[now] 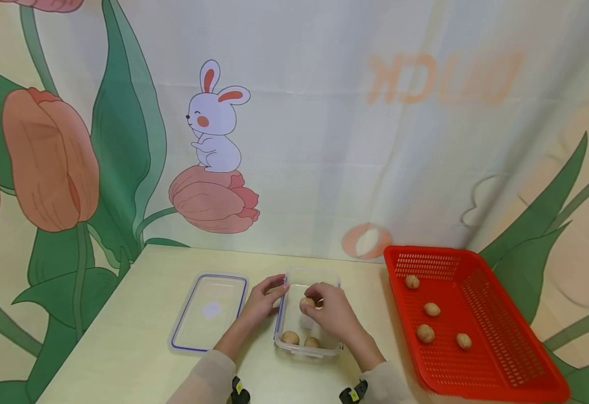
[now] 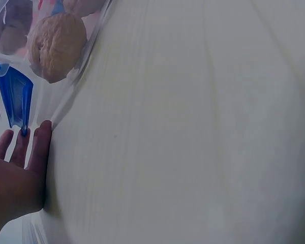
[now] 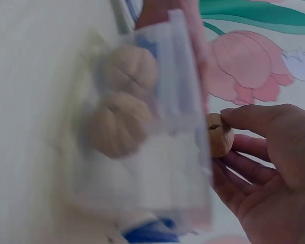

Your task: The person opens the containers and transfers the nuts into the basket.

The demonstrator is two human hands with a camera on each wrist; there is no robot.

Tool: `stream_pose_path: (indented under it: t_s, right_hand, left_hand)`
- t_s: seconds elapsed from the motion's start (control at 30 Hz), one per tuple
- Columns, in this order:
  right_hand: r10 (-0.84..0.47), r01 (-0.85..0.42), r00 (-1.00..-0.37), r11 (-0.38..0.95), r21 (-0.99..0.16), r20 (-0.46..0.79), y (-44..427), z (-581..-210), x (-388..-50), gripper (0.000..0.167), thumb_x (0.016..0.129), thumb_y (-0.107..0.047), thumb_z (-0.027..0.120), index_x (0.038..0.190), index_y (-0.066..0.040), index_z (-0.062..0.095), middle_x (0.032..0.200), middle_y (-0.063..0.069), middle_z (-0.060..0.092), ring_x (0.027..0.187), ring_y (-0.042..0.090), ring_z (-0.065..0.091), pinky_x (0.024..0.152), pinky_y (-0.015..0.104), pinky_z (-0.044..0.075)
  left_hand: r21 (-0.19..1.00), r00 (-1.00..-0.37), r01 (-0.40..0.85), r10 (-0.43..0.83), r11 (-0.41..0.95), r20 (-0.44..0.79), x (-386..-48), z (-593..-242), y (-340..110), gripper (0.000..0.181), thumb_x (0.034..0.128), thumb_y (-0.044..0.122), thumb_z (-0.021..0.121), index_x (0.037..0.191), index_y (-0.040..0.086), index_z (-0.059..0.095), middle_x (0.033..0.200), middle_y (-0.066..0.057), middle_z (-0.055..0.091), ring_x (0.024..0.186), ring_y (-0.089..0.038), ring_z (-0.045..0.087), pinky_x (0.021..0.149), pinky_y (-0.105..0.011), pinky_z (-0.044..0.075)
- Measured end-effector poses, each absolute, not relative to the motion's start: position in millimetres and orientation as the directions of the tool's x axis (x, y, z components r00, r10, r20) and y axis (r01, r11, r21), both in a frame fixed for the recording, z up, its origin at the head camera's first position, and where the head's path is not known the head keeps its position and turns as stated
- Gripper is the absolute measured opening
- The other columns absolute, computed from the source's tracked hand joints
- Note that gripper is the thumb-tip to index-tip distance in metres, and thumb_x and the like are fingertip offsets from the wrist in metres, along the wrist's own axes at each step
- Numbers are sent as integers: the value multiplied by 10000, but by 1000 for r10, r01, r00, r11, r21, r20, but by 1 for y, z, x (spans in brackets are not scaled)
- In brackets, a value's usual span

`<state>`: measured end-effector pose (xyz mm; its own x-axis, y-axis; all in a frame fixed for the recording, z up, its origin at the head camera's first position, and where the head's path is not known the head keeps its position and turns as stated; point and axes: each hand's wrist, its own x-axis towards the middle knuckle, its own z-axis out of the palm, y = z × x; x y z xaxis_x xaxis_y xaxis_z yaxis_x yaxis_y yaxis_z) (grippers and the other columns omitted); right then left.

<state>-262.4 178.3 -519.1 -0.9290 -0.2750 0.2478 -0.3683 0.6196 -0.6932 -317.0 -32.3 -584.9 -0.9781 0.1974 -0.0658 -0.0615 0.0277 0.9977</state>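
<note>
A clear container (image 1: 308, 353) with walnuts (image 1: 290, 338) at its near end stands between the hands. The left hand (image 1: 262, 301) rests against its left side; in the left wrist view this hand (image 2: 21, 173) has straight fingers touching the wall near a blue clip (image 2: 15, 99). Above the container the right hand (image 1: 334, 312) pinches a walnut (image 1: 307, 303) between thumb and fingers. The right wrist view shows the held walnut (image 3: 222, 138) in the right hand (image 3: 274, 168), beside the container (image 3: 175, 173), with two walnuts (image 3: 121, 124) visible through the blurred wall.
To the left lies a clear lid with a blue seal (image 1: 188, 325) on the pale table (image 1: 138, 336). A red basket (image 1: 481, 336) holding several walnuts (image 1: 425, 334) stands at the right. Behind the table hangs a curtain (image 1: 304, 140) printed with tulips and a rabbit.
</note>
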Motion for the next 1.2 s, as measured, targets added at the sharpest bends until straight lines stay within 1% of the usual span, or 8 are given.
stream_pose_path:
  t_s: [0.17, 0.4, 0.53, 0.7, 0.83, 1.07, 1.13, 1.2]
  right_hand:
    - [-206, -361, -932, 598, -715, 298, 195, -501, -257, 202, 936, -159, 835, 1086, -54, 752, 1007, 5, 736, 921, 201, 725, 859, 429, 640]
    - [-147, -408, -904, 577, -708, 402, 225, -479, -243, 269, 913, -105, 849, 1136, 5, 745, 1053, 70, 752, 970, 270, 723, 871, 469, 638]
    - [-106, -404, -898, 579, -708, 426, 248, -468, -234, 281, 921, -118, 844, 1152, 5, 741, 1083, 94, 753, 997, 300, 729, 885, 509, 628]
    - [-40, -375, -894, 614, -695, 447, 275, -462, -226, 305, 914, -111, 851, 1175, -3, 737, 1115, 96, 748, 1012, 299, 737, 893, 495, 623]
    - [15, -326, -895, 659, -677, 446, 291, -459, -219, 316, 912, -132, 858, 1188, -31, 743, 1131, 69, 734, 1028, 274, 729, 880, 405, 634]
    - [36, -331, -869, 697, -635, 493, 314, -458, -208, 259, 912, -94, 851, 1153, -35, 777, 1082, 69, 741, 982, 287, 760, 851, 219, 601]
    - [50, -311, -867, 724, -616, 496, 320, -458, -206, 264, 913, -116, 854, 1156, -47, 779, 1093, 68, 749, 979, 285, 755, 843, 136, 569]
    - [74, -275, -872, 743, -609, 484, 326, -460, -204, 280, 918, -159, 856, 1169, -66, 777, 1105, 66, 754, 988, 280, 749, 844, 120, 559]
  left_hand:
    - [998, -978, -68, 199, 6, -68, -318, -586, -33, 554, 1059, 335, 680, 1529, 76, 545, 1521, -178, 551, 1354, -371, 566, 1027, -513, 567]
    - [997, -979, -79, 189, 0, -77, -319, -585, -35, 539, 1051, 316, 693, 1525, 98, 557, 1517, -155, 557, 1338, -355, 577, 1028, -514, 565]
    - [998, -978, -66, 196, 21, -68, -318, -584, -35, 544, 1057, 340, 683, 1525, 95, 556, 1524, -167, 550, 1354, -371, 564, 1020, -522, 570]
    - [997, -978, -69, 197, 28, -73, -317, -584, -34, 557, 1053, 353, 687, 1530, 100, 552, 1529, -158, 550, 1363, -374, 556, 1020, -526, 568]
    - [997, -978, -65, 195, 30, -69, -316, -585, -35, 556, 1055, 355, 683, 1529, 95, 552, 1528, -169, 550, 1360, -378, 560, 1015, -540, 569]
    - [997, -977, -69, 198, 32, -74, -316, -587, -34, 543, 1061, 343, 676, 1528, 95, 553, 1526, -167, 549, 1354, -376, 566, 1009, -528, 575]
    - [997, -977, -73, 199, 32, -78, -317, -588, -34, 540, 1060, 343, 678, 1525, 98, 556, 1525, -165, 551, 1354, -376, 568, 1005, -527, 578]
    - [997, -977, -71, 198, 31, -76, -318, -589, -33, 534, 1060, 341, 677, 1521, 98, 561, 1523, -167, 552, 1353, -380, 571, 999, -529, 581]
